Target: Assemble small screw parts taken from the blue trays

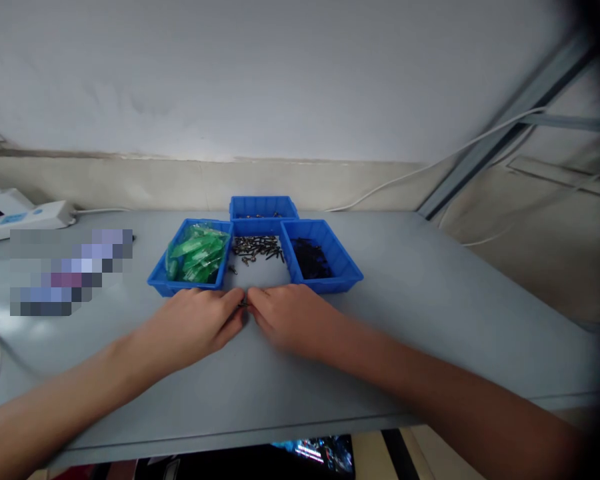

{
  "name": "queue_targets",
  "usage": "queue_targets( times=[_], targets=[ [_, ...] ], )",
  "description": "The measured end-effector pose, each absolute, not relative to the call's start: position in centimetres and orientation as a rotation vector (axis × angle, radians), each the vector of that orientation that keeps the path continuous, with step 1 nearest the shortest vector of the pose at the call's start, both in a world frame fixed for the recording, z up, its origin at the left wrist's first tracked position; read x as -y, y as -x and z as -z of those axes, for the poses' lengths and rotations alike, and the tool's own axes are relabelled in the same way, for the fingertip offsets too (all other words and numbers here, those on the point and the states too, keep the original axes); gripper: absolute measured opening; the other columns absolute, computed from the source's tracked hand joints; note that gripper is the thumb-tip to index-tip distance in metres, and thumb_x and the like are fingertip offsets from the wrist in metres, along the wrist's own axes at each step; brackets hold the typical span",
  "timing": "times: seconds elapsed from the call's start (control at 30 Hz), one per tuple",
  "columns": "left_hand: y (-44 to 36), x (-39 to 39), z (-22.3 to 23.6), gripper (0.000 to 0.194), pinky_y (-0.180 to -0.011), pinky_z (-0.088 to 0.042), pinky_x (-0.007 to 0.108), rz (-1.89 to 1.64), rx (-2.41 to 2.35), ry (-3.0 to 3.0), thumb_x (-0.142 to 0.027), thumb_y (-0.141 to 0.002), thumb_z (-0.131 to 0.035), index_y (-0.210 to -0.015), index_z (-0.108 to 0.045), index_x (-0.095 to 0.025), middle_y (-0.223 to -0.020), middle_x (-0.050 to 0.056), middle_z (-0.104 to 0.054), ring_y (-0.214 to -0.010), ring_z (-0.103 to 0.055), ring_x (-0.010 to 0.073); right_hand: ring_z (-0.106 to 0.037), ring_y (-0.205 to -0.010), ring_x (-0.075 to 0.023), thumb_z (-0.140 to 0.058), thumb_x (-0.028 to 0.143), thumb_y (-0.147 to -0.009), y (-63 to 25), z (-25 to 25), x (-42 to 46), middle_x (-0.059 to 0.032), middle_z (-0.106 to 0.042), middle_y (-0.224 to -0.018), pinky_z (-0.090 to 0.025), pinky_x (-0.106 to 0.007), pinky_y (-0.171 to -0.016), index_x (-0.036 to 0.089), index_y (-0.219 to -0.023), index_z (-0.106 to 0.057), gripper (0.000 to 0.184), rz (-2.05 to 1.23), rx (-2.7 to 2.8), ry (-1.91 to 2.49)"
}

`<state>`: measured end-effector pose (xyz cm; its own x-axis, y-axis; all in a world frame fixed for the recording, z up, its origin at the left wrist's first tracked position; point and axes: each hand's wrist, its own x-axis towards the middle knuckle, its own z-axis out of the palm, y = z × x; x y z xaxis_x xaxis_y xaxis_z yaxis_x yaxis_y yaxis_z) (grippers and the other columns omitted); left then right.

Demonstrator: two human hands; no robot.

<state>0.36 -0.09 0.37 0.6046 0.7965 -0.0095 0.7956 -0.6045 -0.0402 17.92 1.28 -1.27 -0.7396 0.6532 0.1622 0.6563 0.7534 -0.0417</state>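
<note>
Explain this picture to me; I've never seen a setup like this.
There is no machine here, just a person's bare left hand and right hand. The single picture comes from a camera worn on the head, looking forward and down over a gray table.

Beyond the hands stand three blue bins: the left bin holds green packets, the right bin dark parts, and the rear bin small pieces too tiny to identify. Loose dark pieces lie between them. A white power strip sits far left.

The fingertips of both hands meet around a small dark piece, mostly hidden, so I can't tell what it is.
</note>
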Motion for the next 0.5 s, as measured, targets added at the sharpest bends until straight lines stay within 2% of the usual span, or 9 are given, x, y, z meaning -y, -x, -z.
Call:
queue_targets(
  times=[0.5],
  targets=[
    [-0.32,0.19,-0.58,0.021,-0.045,-0.034,0.025,0.01,1.416,2.776,-0.031,-0.088,-0.034,-0.081,-0.048,-0.018,-0.062,0.001,-0.06,-0.054,-0.06,0.0184,-0.05,-0.055,-0.0126,-0.037,0.01,-0.084,-18.09,1.8,-1.49,-0.003,-0.06,-0.072,-0.025,-0.028,-0.048,0.014,-0.088,-0.049,0.014,0.041,2.774,0.992]
  ],
)
